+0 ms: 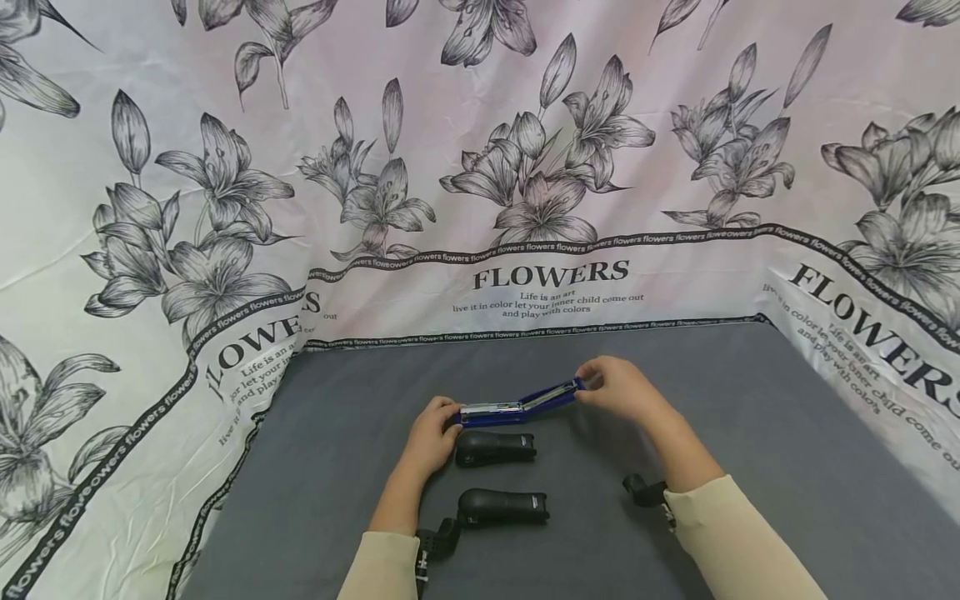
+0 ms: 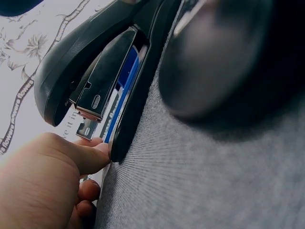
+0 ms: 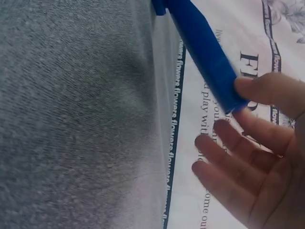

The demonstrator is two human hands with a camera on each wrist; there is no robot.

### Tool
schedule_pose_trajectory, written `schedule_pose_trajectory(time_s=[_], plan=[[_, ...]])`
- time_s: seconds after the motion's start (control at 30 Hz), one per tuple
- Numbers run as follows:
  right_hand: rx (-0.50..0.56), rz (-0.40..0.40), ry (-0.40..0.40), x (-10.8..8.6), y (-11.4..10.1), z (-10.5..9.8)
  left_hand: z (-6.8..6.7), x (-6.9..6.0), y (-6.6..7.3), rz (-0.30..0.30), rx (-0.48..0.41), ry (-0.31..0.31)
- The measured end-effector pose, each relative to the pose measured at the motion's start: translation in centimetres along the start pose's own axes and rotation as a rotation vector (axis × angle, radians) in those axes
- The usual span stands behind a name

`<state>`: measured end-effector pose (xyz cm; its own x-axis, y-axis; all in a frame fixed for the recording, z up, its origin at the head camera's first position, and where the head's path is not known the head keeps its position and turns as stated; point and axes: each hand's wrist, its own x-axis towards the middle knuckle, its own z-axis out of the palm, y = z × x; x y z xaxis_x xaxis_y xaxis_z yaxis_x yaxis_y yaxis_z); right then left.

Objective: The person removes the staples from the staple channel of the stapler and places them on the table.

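Blue stapler (image 1: 491,419) is folded open at the grey tabletop (image 1: 337,467), btwn the person's 2 hands. L hand (image 1: 431,437) pinches one end w/ thumb & fingers; R hand (image 1: 622,389) has the other end pinched btwn thumb & index, remaining fingers apart & loosely bent, that half tilted up. One black stapler (image 1: 495,448) sits just beside it, person's side; 2nd black stapler (image 1: 504,507) lies closer to them.
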<state>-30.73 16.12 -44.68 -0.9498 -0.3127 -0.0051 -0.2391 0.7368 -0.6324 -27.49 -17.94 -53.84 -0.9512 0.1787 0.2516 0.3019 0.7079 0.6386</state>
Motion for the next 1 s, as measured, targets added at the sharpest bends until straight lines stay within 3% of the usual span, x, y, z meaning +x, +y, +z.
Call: schedule_pose_trajectory(time_s=[0.37, 0.73, 1.0], plan=[[-0.127, 0.019, -0.009, -0.4, -0.2, 0.6, 0.0, -0.2, 0.0, -0.001, 0.006, 0.006], [-0.159, 0.031, 0.076, -0.6, -1.8, 1.1, 0.0, -0.3, 0.0, 0.008, 0.0, 0.009], [-0.142, -0.062, 0.149, 0.0, -3.8, 2.4, 0.1, -0.1, -0.2, 0.015, 0.008, 0.021]])
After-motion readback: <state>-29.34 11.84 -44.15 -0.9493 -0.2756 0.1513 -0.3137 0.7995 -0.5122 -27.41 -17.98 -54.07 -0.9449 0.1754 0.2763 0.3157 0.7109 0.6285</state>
